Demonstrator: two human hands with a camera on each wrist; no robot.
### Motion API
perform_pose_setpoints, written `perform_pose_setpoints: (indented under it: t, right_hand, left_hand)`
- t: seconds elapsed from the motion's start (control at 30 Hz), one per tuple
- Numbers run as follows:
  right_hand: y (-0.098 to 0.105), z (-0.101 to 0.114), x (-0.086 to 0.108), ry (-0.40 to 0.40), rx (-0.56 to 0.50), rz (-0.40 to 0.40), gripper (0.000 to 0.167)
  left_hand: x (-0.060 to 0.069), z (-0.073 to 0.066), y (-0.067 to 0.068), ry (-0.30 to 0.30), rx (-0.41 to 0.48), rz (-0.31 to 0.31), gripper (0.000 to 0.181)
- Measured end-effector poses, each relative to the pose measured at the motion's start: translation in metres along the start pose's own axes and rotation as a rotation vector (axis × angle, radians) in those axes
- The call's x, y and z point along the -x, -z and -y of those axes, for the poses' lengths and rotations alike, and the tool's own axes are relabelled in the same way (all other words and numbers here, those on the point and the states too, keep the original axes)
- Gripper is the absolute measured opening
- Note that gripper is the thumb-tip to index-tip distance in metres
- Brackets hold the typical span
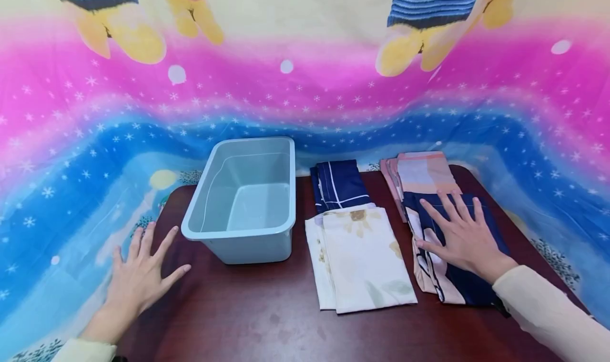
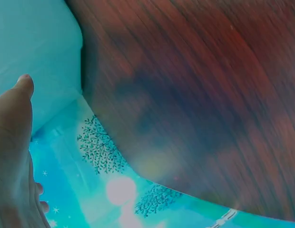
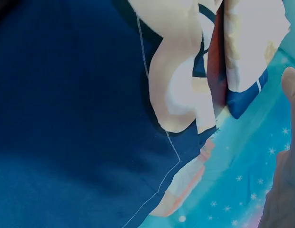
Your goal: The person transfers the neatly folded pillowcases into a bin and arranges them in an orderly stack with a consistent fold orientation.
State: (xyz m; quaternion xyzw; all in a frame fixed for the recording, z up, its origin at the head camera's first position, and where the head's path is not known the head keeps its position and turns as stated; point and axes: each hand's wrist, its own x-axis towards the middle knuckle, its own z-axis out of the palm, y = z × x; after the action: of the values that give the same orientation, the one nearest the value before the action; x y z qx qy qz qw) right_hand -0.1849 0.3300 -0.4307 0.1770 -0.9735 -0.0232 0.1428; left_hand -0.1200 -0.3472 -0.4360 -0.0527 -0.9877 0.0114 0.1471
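My left hand is spread with straight fingers over the table's left edge, beside a pale blue-green plastic bin that stands with nothing in it. On the right, my right hand is spread above a folded navy cloth with beige and white shapes; whether it touches the cloth I cannot tell. In the right wrist view that navy cloth fills much of the frame. Left of it lies a folded white floral cloth. The left wrist view shows my left thumb near the bin.
Behind the white cloth lies a folded navy cloth with white lines. A folded pink and grey checked cloth lies at the back right. The dark red-brown wooden table is backed by a printed curtain in pink and blue.
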Motion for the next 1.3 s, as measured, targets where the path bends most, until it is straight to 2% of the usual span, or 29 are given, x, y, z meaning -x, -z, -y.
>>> perform_pose_setpoints:
  t: [0.23, 0.5, 0.8, 1.03, 1.3]
  right_hand:
    - [0.003, 0.007, 0.002, -0.019, -0.037, 0.031, 0.098]
    - [0.005, 0.014, 0.002, -0.042, -0.083, 0.072, 0.098]
    - [0.008, 0.021, 0.003, -0.061, -0.200, 0.115, 0.097]
    - [0.009, 0.023, 0.004, -0.058, -0.236, 0.153, 0.097]
    - [0.012, 0.027, 0.002, -0.049, -0.267, 0.184, 0.096]
  left_hand:
    - [0.006, -0.011, 0.003, 0.007, 0.072, -0.009, 0.093]
    - [0.009, -0.026, 0.008, -0.017, 0.076, -0.025, 0.088]
    - [0.011, -0.048, 0.018, -0.013, 0.108, -0.055, 0.065]
    - [0.011, -0.069, 0.023, 0.002, 0.177, -0.053, 0.053]
    - [0.009, -0.083, 0.026, 0.010, 0.243, -0.018, 0.050]
